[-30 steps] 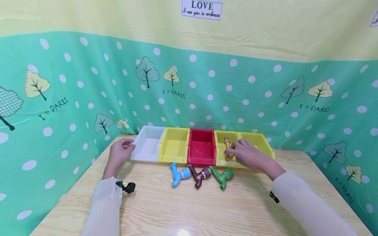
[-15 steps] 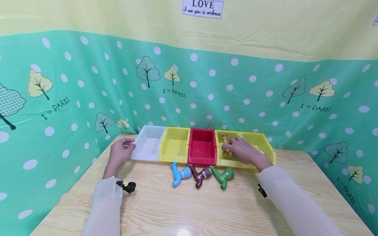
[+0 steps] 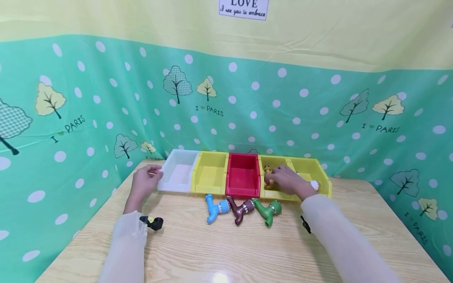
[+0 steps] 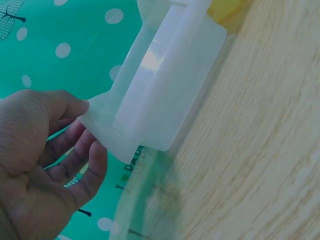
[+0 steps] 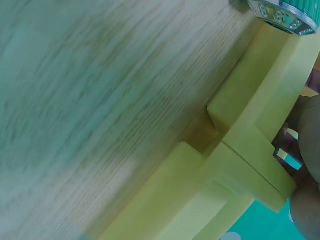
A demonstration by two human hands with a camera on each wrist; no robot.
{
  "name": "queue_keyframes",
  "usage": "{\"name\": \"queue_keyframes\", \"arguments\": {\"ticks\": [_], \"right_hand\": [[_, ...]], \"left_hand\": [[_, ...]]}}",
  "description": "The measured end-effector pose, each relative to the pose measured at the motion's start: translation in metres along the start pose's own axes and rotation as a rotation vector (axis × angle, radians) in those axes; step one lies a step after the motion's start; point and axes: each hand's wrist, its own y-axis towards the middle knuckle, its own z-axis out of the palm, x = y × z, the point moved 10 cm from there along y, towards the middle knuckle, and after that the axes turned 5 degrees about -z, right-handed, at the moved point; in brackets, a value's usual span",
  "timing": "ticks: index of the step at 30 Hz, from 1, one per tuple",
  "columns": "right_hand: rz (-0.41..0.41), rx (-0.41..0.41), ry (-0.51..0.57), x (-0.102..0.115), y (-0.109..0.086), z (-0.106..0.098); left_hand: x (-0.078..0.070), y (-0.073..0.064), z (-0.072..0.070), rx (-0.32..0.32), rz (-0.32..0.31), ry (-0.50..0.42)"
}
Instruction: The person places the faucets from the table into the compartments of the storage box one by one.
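Observation:
My left hand [image 3: 146,182] pinches the side edge of the white bin [image 3: 178,171] at the left end of the row; the left wrist view shows thumb and fingers [image 4: 90,170] at its corner. Inside the fourth bin, a yellow one [image 3: 279,195], my right hand [image 3: 286,180] grips an orange-yellow tap [image 3: 267,170], whose lower part the fingers partly cover. In the right wrist view the right hand [image 5: 307,145] shows only at the edge, beside the yellow bin wall.
A blue tap [image 3: 214,208], a dark brown tap [image 3: 241,210] and a green tap [image 3: 267,212] lie on the wooden table [image 3: 198,251] before the bins. Between stand a yellow bin [image 3: 209,173] and a red bin [image 3: 243,177]. The rightmost yellow bin [image 3: 311,167] holds a white-ended piece [image 3: 314,184].
My right hand has moved left and slightly forward with the orange-yellow tap, then lowered it within the fourth bin. The white-ended piece at the right shows more now. My left hand stays put.

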Motion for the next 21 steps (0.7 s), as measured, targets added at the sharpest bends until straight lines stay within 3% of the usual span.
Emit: {"name": "queue_keyframes", "arguments": {"ticks": [11,17,21], "right_hand": [[0.032,0.065,0.008,-0.004,0.0042,0.0097],[0.019,0.052,0.019,-0.0027,0.0022,0.0093],[-0.036,0.012,0.012,0.0023,0.0011,0.0047]], "left_hand": [[0.0001,-0.0001,0.0014,0.001,-0.007,0.001],[-0.0029,-0.0008,0.0027,0.007,0.004,0.001],[-0.0023,-0.0021,0.0016,0.006,0.0,-0.004]]}}
